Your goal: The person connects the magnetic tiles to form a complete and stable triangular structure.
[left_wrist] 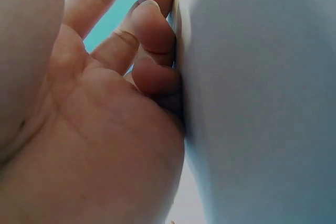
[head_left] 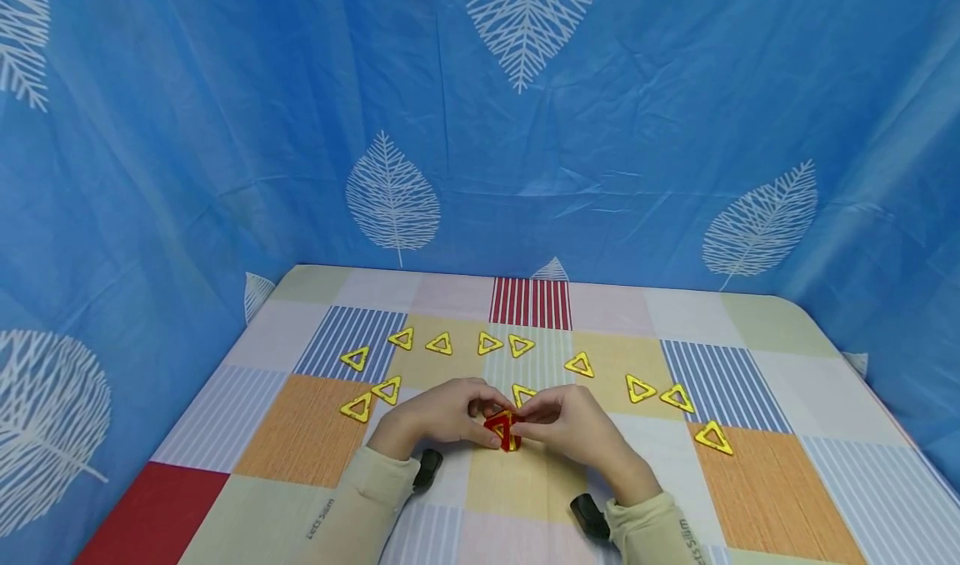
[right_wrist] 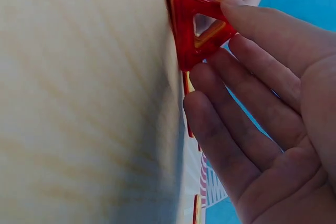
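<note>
Sleeves (head_left: 360, 511) nearest. Red triangles (head_left: 506, 432) upright, low at table (head_left: 525, 486); left hand (head_left: 442, 412), right hand (head_left: 576, 426) pinch opposite sides, thumbs against fingers, likely steadying. Yellow triangles (head_left: 714, 446) flat, spread around, probably for easy reach.
</note>
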